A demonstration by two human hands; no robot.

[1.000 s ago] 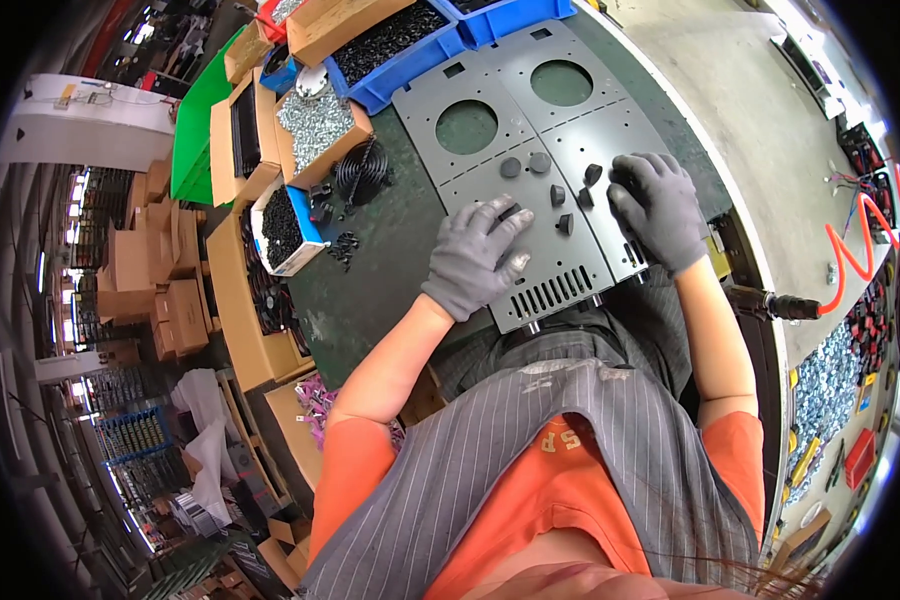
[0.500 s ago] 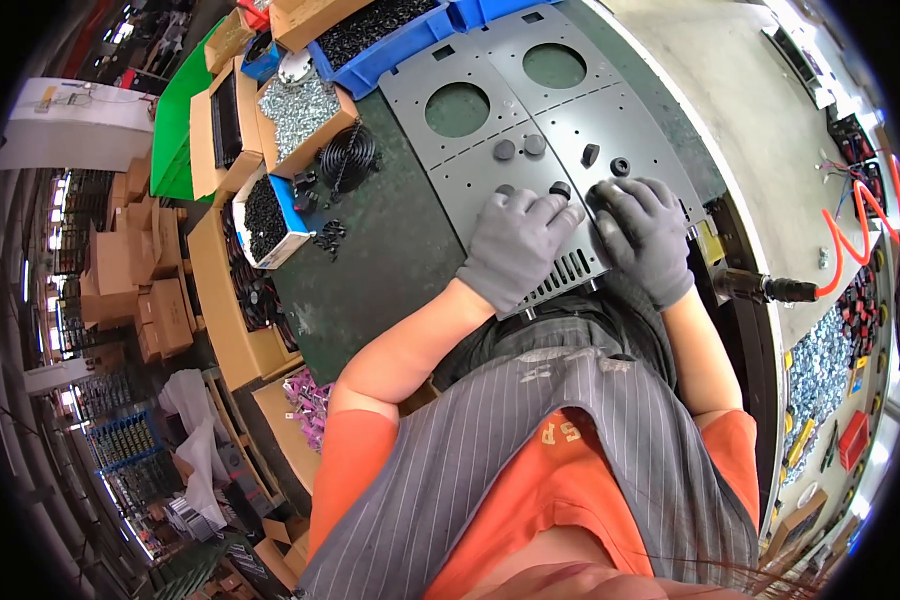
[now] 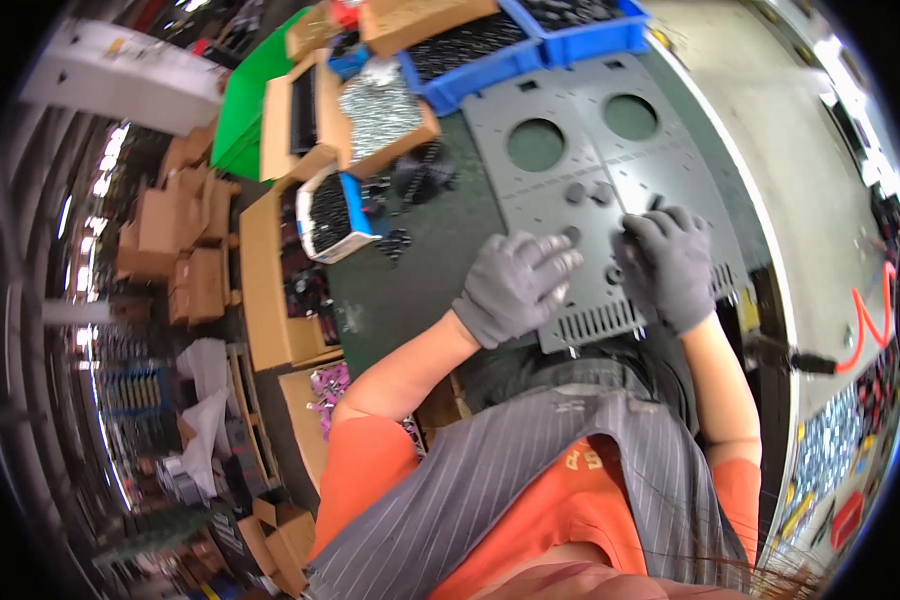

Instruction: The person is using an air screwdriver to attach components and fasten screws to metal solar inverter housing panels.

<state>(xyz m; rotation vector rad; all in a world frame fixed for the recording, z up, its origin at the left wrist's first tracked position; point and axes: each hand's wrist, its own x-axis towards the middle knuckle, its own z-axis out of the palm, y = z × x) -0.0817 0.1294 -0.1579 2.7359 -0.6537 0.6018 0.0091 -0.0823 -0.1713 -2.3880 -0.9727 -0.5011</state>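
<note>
A grey metal panel (image 3: 570, 130) with two round holes and a slotted near edge lies on the dark green bench. Small black round parts (image 3: 576, 191) sit on it. My left hand (image 3: 515, 287), in a grey glove, rests flat on the panel's near left part, its fingertips at a black part (image 3: 571, 233). My right hand (image 3: 670, 265), also gloved, lies on the panel's near right part with fingers curled over small black parts; what it pinches is hidden.
Blue bins (image 3: 530, 50) of dark parts stand behind the panel. Cardboard boxes of screws (image 3: 380, 110) and a small box (image 3: 332, 215) sit at the left, with a green bin (image 3: 255, 100). An orange coiled hose (image 3: 870, 320) hangs at the right.
Both hands have slid closer together over the near part of the panel, the left hand moving right toward the black parts. The camera has tilted, shifting the bench in view.
</note>
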